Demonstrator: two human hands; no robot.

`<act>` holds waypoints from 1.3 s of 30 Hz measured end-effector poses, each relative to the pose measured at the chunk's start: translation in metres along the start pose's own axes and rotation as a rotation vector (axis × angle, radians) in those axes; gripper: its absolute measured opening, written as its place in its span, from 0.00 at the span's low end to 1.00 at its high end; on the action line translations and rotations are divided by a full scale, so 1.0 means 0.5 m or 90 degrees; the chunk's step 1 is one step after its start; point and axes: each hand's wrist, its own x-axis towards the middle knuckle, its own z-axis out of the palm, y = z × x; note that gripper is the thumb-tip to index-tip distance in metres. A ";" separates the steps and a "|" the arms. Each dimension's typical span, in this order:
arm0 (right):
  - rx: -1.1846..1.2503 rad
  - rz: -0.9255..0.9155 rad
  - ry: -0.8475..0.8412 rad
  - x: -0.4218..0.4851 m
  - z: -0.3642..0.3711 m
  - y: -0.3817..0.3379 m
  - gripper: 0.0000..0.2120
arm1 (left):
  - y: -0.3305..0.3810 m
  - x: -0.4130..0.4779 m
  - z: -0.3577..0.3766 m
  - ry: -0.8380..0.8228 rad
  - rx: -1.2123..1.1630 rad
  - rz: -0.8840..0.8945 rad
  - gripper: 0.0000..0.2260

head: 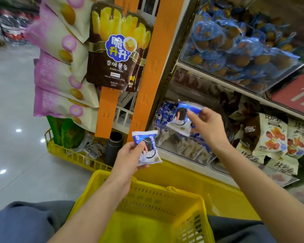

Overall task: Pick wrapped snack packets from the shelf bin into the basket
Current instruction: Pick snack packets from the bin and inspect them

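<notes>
My left hand [130, 156] pinches a blue-and-white wrapped snack packet [148, 148] just in front of the shelf edge, above the far rim of the yellow basket [191, 197]. My right hand [209, 127] grips a second, similar packet [182, 116] over the clear shelf bin [186, 151], which holds several more of these packets. The basket sits on my lap below both hands, and its visible inside holds nothing.
Bags of potato sticks [119, 50] and purple snack bags [60, 71] hang on orange strips at left. A yellow floor rack [74, 155] holds a dark bottle [114, 148]. Blue-wrapped snacks [235, 42] fill the upper bin; white bags [270, 139] lie at right.
</notes>
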 end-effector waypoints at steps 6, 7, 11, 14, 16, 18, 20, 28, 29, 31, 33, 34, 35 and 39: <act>-0.271 0.157 -0.078 0.115 0.026 0.076 0.10 | 0.012 0.007 0.002 0.040 0.009 0.038 0.09; -0.290 0.186 -0.110 0.123 0.033 0.081 0.11 | 0.012 0.007 0.002 0.041 0.008 0.039 0.09; -0.380 0.210 -0.246 0.141 0.059 0.092 0.09 | 0.011 0.009 0.000 0.037 0.015 0.039 0.09; -0.400 0.195 -0.275 0.149 0.080 0.105 0.17 | 0.011 0.012 -0.004 0.035 0.021 0.037 0.10; -0.378 0.186 -0.262 0.152 0.095 0.113 0.14 | 0.010 0.013 -0.009 0.034 0.021 0.038 0.10; -0.314 0.205 -0.250 0.153 0.109 0.115 0.11 | 0.010 0.014 -0.013 0.032 0.023 0.041 0.10; -0.258 0.226 -0.257 0.152 0.113 0.120 0.10 | 0.011 0.013 -0.016 0.026 0.027 0.039 0.09; -0.379 0.131 -0.189 0.129 0.109 0.094 0.14 | 0.003 0.011 -0.029 0.015 0.069 0.044 0.10; -0.371 0.054 -0.148 0.112 0.109 0.083 0.13 | 0.000 0.011 -0.027 0.015 0.073 0.045 0.10; -0.288 -0.105 -0.091 0.068 0.108 0.058 0.10 | -0.007 0.010 -0.019 0.009 0.082 0.042 0.10; -0.199 -0.160 -0.114 0.018 0.107 0.039 0.10 | -0.014 0.010 -0.008 -0.001 0.095 0.046 0.10; -0.157 -0.148 -0.150 -0.008 0.107 0.031 0.12 | -0.019 0.010 -0.001 -0.006 0.104 0.047 0.10; -0.121 -0.124 -0.192 -0.032 0.107 0.029 0.12 | -0.023 0.009 0.006 -0.014 0.113 0.046 0.10; 0.033 0.018 -0.289 -0.088 0.095 0.051 0.03 | -0.045 0.004 0.027 -0.037 0.152 0.062 0.09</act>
